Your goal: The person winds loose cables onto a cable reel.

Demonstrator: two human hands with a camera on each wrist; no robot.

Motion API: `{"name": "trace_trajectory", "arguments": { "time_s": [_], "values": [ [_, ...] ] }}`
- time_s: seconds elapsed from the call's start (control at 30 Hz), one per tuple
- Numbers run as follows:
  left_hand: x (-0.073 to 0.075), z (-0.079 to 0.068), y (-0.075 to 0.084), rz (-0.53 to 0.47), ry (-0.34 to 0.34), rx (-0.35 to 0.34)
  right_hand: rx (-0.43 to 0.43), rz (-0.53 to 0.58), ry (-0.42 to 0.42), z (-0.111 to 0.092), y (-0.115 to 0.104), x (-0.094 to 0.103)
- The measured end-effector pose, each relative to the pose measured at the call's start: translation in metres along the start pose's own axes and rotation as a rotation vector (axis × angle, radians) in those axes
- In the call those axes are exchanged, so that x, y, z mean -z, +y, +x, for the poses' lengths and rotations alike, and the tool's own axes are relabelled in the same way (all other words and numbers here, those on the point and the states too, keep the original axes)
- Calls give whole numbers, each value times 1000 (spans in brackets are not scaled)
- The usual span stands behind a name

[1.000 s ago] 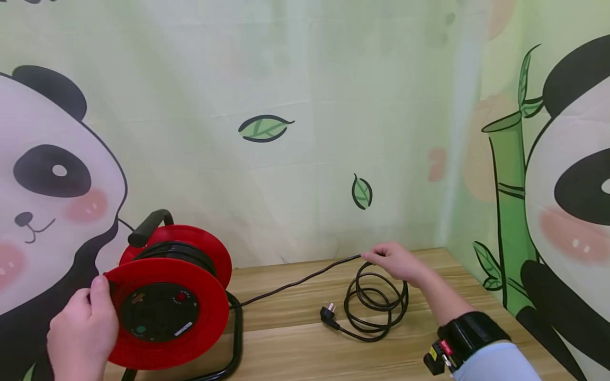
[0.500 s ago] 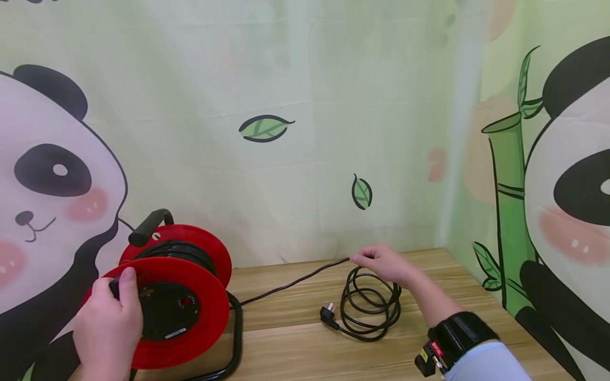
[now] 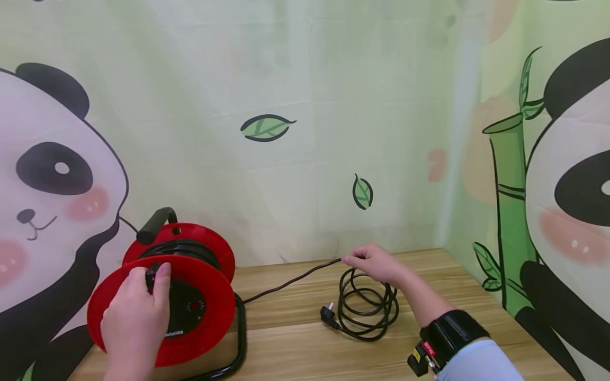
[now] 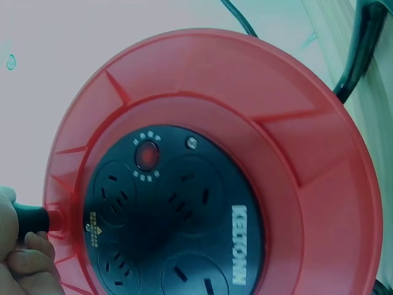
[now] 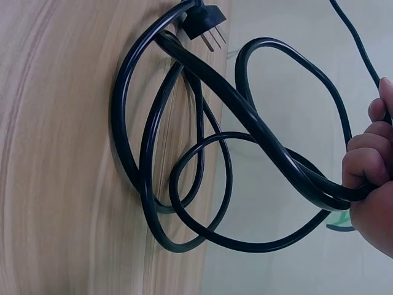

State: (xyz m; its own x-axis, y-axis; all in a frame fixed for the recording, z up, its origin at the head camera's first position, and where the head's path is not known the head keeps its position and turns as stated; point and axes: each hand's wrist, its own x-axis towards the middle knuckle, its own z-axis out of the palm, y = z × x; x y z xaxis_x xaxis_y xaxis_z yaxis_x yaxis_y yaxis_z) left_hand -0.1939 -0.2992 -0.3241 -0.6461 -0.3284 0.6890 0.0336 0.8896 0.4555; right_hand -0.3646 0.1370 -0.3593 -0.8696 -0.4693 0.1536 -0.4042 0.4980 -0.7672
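Note:
A red cable reel [image 3: 219,317] with black cable wound between its discs stands at the left of the table. My left hand [image 3: 135,312] grips the black crank knob [image 3: 151,276] near the top of its front disc. In the left wrist view the reel's black socket panel [image 4: 147,227] faces me, with a red switch [image 4: 147,155]. Farther right, my right hand [image 3: 374,263] holds the black cable [image 3: 295,279], which runs from there to the reel. Loose loops of cable [image 5: 147,166] hang below that hand, ending in an angled black plug [image 3: 329,316].
The reel's tubular black stand [image 3: 242,333] rests on the wooden table [image 3: 281,349]. Its carrying handle [image 3: 156,225] rises at the back. A panda-printed curtain [image 3: 295,63] hangs behind the table and along the right side.
My left hand has carried the crank knob from the disc's left side up and right, turning the reel clockwise. My right hand has moved left toward the reel, and the loops have shifted left.

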Motion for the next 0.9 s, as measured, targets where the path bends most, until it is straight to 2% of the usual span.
{"name": "trace_trajectory", "arguments": {
  "time_s": [0.23, 0.6, 0.9],
  "values": [
    [-8, -4, 13, -6, -11, -38, 4, 4, -20, 2, -5, -5],
    [-19, -10, 29, 29, -47, -83, 69, -80, -32, 10, -19, -20],
    [-26, -13, 35, 32, -149, -81, 74, -88, -64, 15, -33, -33]
  ]
}}
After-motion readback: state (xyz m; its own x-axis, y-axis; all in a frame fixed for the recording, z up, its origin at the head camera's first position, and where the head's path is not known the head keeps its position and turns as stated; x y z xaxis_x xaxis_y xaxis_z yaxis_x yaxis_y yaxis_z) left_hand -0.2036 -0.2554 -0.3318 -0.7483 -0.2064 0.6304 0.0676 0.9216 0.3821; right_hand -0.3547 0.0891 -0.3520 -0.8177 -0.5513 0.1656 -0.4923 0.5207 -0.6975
